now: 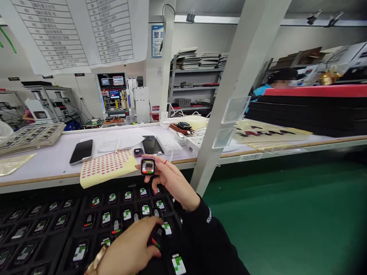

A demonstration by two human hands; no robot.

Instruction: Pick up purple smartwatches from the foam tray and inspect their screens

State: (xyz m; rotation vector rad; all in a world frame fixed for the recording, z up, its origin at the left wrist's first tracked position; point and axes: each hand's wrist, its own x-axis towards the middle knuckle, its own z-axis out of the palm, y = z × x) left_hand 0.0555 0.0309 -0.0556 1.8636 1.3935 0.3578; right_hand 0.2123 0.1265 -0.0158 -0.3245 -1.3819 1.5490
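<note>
My right hand (172, 181), in a black sleeve, is raised above the bench edge and pinches a small pink-rimmed watch body (148, 167) whose lit screen shows a picture. Lower down, my left hand (130, 248), with a gold bracelet at the wrist, closes its fingers on another dark watch body (156, 238) with a red and green screen. That hand hovers over a black tray (71, 229) filled with several watch bodies (146, 209) showing green and white squares.
On the white bench (51, 162) lie a yellow sticker sheet with red dots (107, 166), a dark phone (82, 151), a second dark device (152, 144), white chargers (169, 143) and a tray of parts (30, 136). A slanted white post (229, 99) rises right of my hands. Green floor (286, 217) spreads to the right.
</note>
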